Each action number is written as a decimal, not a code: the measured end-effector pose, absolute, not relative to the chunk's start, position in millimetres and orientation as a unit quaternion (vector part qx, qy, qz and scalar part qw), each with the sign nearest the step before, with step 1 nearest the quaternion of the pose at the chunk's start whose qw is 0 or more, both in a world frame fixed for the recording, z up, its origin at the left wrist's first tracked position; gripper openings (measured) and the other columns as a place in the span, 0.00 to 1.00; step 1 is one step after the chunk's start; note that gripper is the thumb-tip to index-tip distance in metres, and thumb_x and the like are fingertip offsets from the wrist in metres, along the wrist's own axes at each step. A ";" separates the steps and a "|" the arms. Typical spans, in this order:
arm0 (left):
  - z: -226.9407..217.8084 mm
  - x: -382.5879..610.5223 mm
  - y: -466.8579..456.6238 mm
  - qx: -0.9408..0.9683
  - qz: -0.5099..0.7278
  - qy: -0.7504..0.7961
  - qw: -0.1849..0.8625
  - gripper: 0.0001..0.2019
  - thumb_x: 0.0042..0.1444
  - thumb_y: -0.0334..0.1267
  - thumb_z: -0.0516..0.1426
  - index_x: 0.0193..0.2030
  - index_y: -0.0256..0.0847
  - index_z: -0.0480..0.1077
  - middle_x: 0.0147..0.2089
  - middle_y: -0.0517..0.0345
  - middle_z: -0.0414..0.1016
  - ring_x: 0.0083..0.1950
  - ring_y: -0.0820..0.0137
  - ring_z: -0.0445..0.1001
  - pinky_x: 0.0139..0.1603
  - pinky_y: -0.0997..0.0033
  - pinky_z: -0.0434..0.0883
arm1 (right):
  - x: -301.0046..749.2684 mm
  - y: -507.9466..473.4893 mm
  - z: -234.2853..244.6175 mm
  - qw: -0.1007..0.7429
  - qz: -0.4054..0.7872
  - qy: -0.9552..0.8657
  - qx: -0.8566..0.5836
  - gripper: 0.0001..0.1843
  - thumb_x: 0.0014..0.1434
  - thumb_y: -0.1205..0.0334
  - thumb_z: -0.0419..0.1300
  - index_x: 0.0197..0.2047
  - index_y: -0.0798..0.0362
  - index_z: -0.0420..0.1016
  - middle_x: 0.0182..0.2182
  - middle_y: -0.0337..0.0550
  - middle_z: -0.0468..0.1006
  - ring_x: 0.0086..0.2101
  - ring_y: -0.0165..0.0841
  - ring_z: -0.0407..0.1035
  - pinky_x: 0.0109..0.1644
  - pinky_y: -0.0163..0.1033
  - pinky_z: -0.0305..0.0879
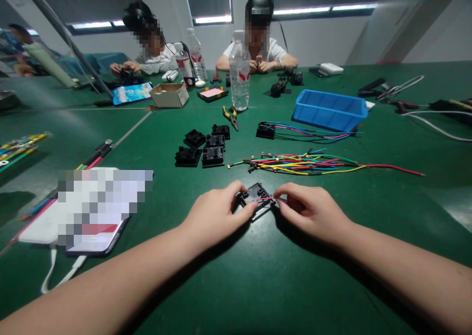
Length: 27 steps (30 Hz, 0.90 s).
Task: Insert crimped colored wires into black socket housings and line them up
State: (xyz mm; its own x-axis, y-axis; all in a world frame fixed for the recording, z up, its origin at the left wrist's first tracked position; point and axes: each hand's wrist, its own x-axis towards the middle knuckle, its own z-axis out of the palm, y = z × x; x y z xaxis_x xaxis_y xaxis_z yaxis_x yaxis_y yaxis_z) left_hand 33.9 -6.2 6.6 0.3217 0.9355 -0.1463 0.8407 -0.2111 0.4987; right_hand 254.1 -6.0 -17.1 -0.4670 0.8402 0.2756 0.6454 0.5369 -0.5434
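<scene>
My left hand (221,208) grips a black plastic housing (255,193) at its left side, thumb on top, just above the green table. A thin red wire (266,198) runs from the housing's face to the fingertips of my right hand (313,208), which pinch it at the right edge. The wire's far end is hidden by my right hand. Beyond my hands lies a bundle of coloured wires (291,164) with small metal terminals. Several similar black housings (213,154) sit grouped to its left. Behind the bundle, one housing (265,130) has blue, red and black wires attached.
Pliers with yellow handles (232,118), a water bottle (239,74) and a blue bin (328,110) stand farther back. A phone (106,227) with white cables lies at left, beside a bundle of long wires (92,158). Two people sit across the table (258,286).
</scene>
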 end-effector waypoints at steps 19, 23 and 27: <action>4.7 33.3 -6.4 0.794 0.040 0.577 0.188 0.17 0.65 0.53 0.42 0.43 0.45 0.64 0.34 0.56 0.77 0.33 0.62 0.75 0.29 0.71 0.58 | 253.3 -5.7 -16.2 0.221 0.196 -0.847 -0.442 0.06 0.59 0.61 0.54 0.36 0.53 0.71 0.21 0.35 0.71 0.21 0.26 0.61 0.26 0.31 0.53; 6.2 33.6 -5.7 0.803 0.010 0.572 0.168 0.18 0.66 0.53 0.40 0.44 0.45 0.63 0.33 0.56 0.77 0.33 0.61 0.76 0.29 0.71 0.58 | 255.5 -3.7 -18.9 0.211 0.190 -0.873 -0.397 0.05 0.58 0.65 0.54 0.35 0.52 0.71 0.24 0.37 0.72 0.23 0.27 0.63 0.28 0.31 0.54; 6.5 33.1 -4.4 0.810 0.002 0.565 0.161 0.18 0.66 0.53 0.40 0.44 0.46 0.62 0.33 0.56 0.77 0.33 0.61 0.76 0.28 0.71 0.57 | 256.7 -2.5 -20.2 0.211 0.176 -0.885 -0.375 0.05 0.57 0.66 0.54 0.33 0.52 0.71 0.24 0.37 0.72 0.23 0.27 0.62 0.29 0.31 0.53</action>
State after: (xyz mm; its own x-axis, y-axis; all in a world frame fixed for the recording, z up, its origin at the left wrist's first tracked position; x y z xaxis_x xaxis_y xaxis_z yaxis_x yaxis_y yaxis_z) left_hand 33.1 -4.4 6.5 0.3625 0.9146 -0.1791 0.9135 -0.3106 0.2626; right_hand 256.7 -2.5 -20.2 -0.6295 0.7385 0.2417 0.5898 0.6566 -0.4702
